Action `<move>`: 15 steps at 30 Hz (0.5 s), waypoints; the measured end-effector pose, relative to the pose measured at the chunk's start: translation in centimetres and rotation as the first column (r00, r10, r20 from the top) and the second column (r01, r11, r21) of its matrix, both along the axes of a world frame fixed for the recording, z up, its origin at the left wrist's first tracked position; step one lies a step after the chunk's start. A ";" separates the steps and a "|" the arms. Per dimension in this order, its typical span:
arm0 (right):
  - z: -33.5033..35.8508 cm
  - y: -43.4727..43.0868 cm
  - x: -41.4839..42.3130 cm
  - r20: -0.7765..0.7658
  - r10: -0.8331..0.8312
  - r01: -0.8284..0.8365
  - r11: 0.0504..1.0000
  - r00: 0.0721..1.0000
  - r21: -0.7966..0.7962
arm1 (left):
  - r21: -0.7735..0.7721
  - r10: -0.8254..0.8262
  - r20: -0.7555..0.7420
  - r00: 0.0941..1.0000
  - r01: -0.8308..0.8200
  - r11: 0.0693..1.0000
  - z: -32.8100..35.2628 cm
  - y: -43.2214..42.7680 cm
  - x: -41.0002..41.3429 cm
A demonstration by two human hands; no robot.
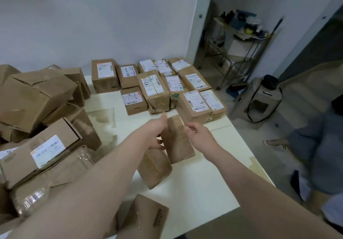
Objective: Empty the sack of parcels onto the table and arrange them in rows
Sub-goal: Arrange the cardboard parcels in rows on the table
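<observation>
Unsorted parcels (46,142) are heaped nearest on the white desk (204,192), labelled rows (167,84) are laid beyond, and one brown parcel (178,140) is pinched by left grip (157,133) and right grip (198,133).

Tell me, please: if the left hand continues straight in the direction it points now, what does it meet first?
Probably the tall taped parcel in the arranged rows. The left hand points away toward it across a short strip of bare table. Depth is unclear.
</observation>
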State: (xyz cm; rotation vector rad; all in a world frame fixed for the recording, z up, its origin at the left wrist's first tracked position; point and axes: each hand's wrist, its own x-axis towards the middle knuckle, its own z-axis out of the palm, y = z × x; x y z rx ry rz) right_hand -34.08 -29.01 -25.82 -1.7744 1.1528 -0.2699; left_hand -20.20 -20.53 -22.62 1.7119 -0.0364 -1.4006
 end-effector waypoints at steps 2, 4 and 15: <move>-1.0 -0.7 -1.4 -0.001 0.008 -0.008 0.991 1.000 0.135 | 0.047 -0.003 0.055 0.998 0.000 0.999 -1.7 -0.5 -1.3; -1.8 -1.2 -2.6 0.079 0.048 -0.070 0.948 0.996 0.311 | 0.105 -0.001 0.127 0.992 -0.013 0.994 -2.6 -1.1 -2.1; -3.9 -4.9 -4.5 -0.166 0.156 -0.056 0.869 0.974 0.491 | 0.292 -0.139 0.338 0.931 0.037 0.956 -5.7 -4.4 -3.2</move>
